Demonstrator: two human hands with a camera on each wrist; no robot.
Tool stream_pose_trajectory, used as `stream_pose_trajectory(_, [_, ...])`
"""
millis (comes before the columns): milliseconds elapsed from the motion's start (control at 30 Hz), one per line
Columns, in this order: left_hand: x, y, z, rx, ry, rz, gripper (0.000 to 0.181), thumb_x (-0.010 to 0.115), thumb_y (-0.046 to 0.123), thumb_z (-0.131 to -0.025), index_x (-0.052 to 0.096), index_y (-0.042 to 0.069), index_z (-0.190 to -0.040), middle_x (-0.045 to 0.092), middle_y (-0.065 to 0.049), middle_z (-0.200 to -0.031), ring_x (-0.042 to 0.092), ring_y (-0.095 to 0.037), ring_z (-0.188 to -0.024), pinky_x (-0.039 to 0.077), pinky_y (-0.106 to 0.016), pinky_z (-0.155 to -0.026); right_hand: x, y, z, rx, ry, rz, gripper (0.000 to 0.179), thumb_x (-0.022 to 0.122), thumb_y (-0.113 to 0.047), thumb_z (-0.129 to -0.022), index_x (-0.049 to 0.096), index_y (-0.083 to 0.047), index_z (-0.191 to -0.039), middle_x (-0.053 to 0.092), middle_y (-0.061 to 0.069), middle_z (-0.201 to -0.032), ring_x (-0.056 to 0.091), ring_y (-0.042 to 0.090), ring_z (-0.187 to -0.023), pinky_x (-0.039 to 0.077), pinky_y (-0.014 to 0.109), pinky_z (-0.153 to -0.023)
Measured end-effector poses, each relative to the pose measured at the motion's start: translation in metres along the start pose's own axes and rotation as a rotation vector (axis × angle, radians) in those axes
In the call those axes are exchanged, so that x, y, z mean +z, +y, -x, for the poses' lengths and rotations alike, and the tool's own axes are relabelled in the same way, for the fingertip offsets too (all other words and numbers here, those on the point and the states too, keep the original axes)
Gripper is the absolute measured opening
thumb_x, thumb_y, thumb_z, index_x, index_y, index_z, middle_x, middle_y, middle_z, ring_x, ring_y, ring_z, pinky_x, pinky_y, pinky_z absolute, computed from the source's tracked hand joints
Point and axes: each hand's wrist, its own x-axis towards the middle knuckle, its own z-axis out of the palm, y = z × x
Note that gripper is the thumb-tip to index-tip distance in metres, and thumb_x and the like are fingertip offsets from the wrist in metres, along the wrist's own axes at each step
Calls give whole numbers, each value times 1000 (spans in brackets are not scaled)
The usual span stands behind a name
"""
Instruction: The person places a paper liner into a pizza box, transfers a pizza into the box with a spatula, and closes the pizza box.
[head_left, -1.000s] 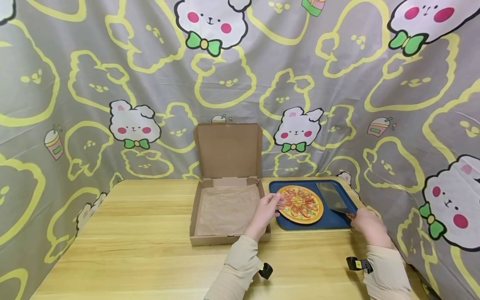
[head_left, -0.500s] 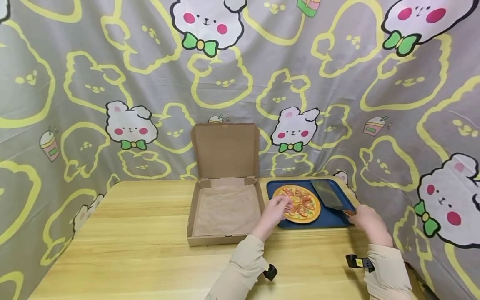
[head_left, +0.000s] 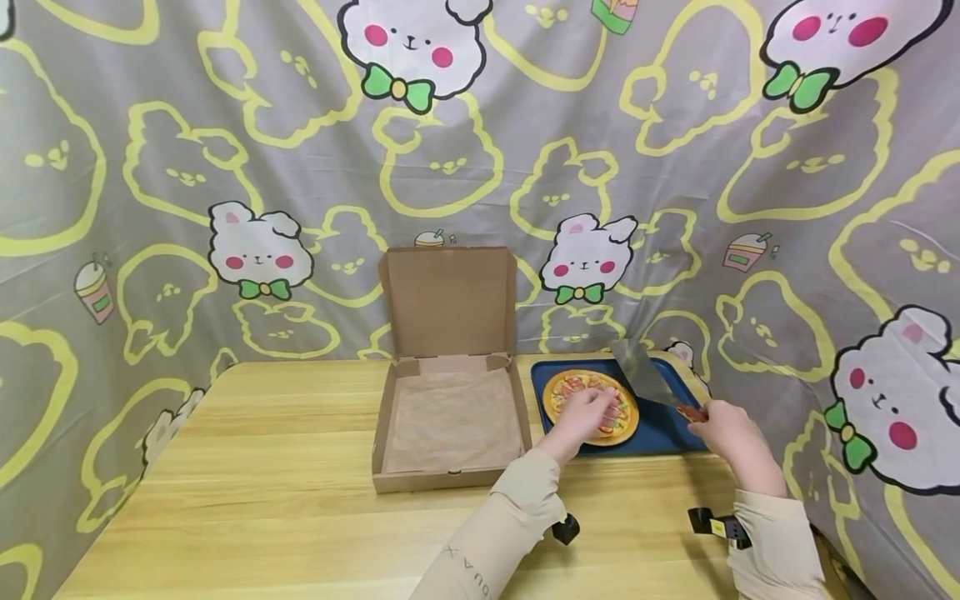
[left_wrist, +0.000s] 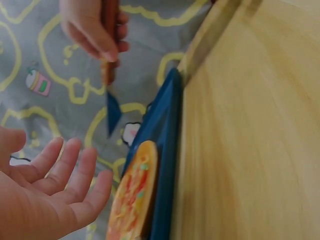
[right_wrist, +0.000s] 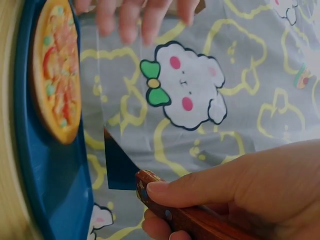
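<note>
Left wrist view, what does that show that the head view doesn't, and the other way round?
Only the left wrist view shows the palm of the left hand. Only the head view shows the open cardboard box and the beige sleeves. Both show that hand, the right hand gripping the spatula, the pizza, blue tray, wooden table and patterned curtain.

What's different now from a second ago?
The left hand moved rightward, from the pizza's left edge to above it. The right hand, already gripping the spatula, raised it, so the blade now stands up off the tray. The pizza stayed on the tray, and the cardboard box stayed open.
</note>
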Motion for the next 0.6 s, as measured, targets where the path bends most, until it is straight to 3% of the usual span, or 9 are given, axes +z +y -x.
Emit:
stream_pose_trajectory(133, [8,-5,-4,-43,-35,20,45,52,37,-100,67,-4,-104,70,-21,-103,67,-40,-96,57,-49,-84,-1,-6,4,-37,24,12,23,59,-16,-91,61,7,-94,55,12,-75,49,22,-63,38,32,-55])
stream_pose_trajectory(333, [13,-14,-12,-109,-66,61,46,52,40,-99,67,-4,-105,70,-20,-101,70,-33,-88,59,-44,-79,-3,-19,13,-95,64,14,22,61,-15,-91,60,7,-95,55,11,-73,48,21,-62,36,31,-54])
stream_pose_trajectory(500, [12,-15,-17,-146,-72,120,45,55,43,-97,68,1,-103,70,-7,-88,64,-14,-70,58,-36,-72,-4,-29,18,-131,73,10,21,62,-15,-91,61,5,-96,56,10,-73,49,20,-62,36,31,-54])
stream_pose_trajectory(600, [11,-15,-18,-164,-83,164,42,56,43,-97,69,3,-102,66,1,-79,60,-9,-65,57,-34,-70,-5,-34,21,-139,70,23,20,64,-16,-91,61,3,-96,57,8,-73,50,19,-62,36,30,-54])
